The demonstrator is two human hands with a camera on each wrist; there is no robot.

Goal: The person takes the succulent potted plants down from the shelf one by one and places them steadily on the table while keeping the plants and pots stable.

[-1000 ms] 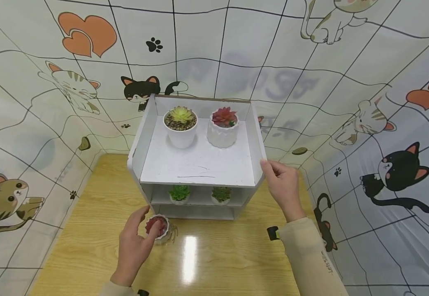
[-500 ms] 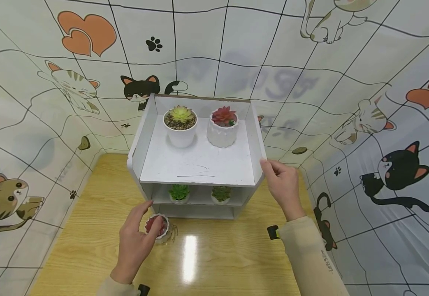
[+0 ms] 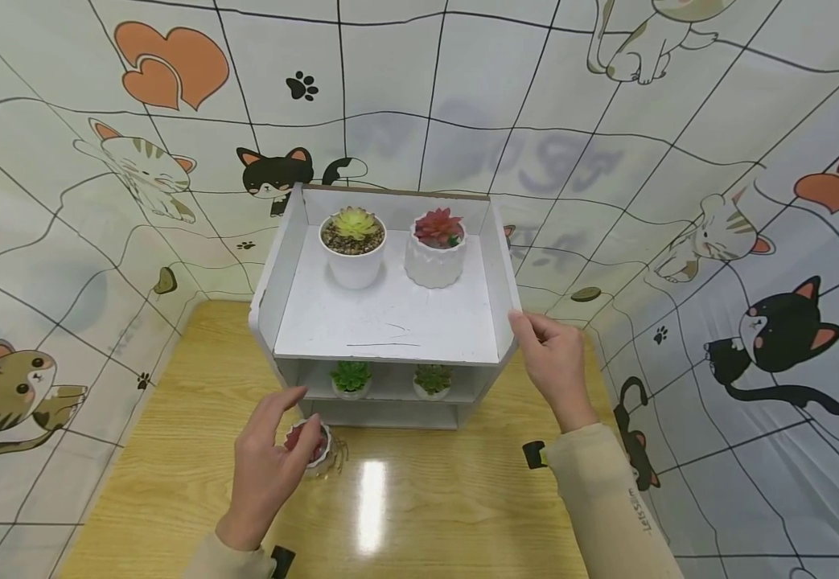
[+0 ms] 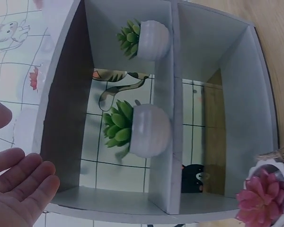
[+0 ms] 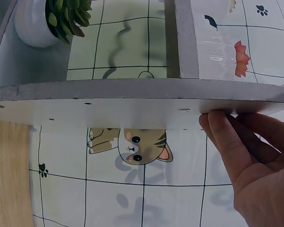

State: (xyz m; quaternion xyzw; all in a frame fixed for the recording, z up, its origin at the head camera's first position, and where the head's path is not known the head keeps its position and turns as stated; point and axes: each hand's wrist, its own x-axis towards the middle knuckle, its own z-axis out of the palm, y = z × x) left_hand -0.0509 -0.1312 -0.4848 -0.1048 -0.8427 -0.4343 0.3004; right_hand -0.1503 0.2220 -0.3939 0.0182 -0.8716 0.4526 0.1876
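A white shelf unit (image 3: 383,318) stands on the wooden table. My right hand (image 3: 553,362) grips its right side panel near the front, the fingers along the outer face in the right wrist view. The left hand (image 3: 267,466) hovers at the front left corner, fingers apart, holding nothing. Below it a red succulent (image 4: 260,198) in a scalloped white pot stands on the table, partly hidden by the thumb in the head view. On the top board are a yellow-green succulent (image 3: 354,233) and a red succulent (image 3: 438,233), both in white pots.
Two green succulents, one bright (image 3: 351,378) and one darker (image 3: 433,379), sit in white pots on the middle shelf. The wooden table (image 3: 462,498) runs in front of the unit. Cat-patterned white wall covering (image 3: 405,80) encloses the back and sides.
My left hand has shifted slightly up and to the right, its fingertips closer to the shelf unit's front left. The right hand, the unit and the plants have kept their places.
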